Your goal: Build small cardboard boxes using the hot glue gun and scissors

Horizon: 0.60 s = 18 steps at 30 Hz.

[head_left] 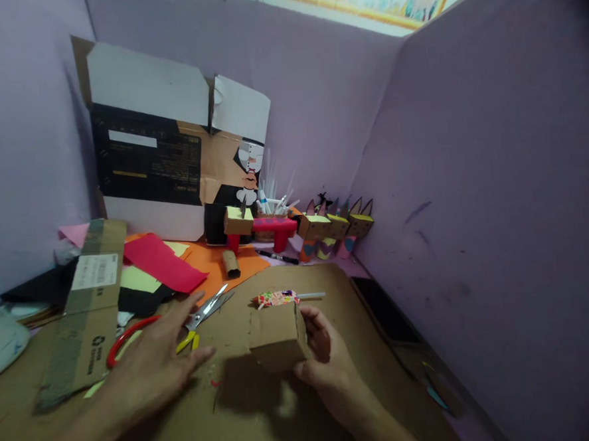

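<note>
My right hand (321,352) grips a small brown cardboard box (276,340) from its right side, holding it just above the cardboard work surface (247,423). My left hand (158,358) is spread open and flat, fingers reaching toward a pair of scissors (207,312) with yellow and red handles; the fingertips are close to the blades. Just behind the box lies a colourful patterned paper roll on a stick (279,298).
Red (162,262), orange and yellow paper sheets lie at the back left beside a cardboard strip (87,306). A printed box flap (171,155) leans on the purple wall. Small cardboard figures (335,228), a cardboard tube (230,263) and a marker (277,256) stand behind. A dark phone (384,308) lies right.
</note>
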Each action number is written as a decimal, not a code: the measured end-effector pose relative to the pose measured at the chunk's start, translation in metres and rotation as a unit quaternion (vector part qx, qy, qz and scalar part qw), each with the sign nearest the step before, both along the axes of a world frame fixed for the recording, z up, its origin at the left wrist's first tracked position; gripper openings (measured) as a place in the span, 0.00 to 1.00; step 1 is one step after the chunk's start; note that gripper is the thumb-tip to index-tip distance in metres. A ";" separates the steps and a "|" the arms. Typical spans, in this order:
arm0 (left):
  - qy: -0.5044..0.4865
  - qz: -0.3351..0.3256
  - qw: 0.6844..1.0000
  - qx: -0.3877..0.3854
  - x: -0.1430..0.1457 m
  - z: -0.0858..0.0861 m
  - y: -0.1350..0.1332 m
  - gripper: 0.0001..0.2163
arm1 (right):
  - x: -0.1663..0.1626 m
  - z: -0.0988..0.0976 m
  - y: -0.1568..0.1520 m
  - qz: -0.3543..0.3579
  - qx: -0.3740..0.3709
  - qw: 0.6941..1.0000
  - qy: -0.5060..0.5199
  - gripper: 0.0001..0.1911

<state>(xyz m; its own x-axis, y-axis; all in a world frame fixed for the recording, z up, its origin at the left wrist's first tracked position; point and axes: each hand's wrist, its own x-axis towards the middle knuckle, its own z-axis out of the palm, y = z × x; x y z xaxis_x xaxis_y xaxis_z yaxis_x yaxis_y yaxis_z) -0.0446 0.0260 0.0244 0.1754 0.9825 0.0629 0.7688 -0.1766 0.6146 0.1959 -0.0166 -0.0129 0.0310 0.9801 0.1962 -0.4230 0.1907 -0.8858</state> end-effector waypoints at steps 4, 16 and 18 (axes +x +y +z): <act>-0.237 -0.128 0.951 -0.150 0.024 -0.010 -0.017 0.40 | -0.005 -0.001 -0.005 -0.028 0.080 0.986 -0.144 0.28; -0.536 -0.125 0.777 -0.306 0.049 -0.016 -0.020 0.34 | -0.002 -0.005 -0.013 -0.038 0.126 0.954 -0.271 0.52; -0.556 -0.126 0.759 -0.315 0.049 -0.013 -0.022 0.33 | -0.003 -0.004 -0.012 -0.017 0.080 0.975 -0.207 0.51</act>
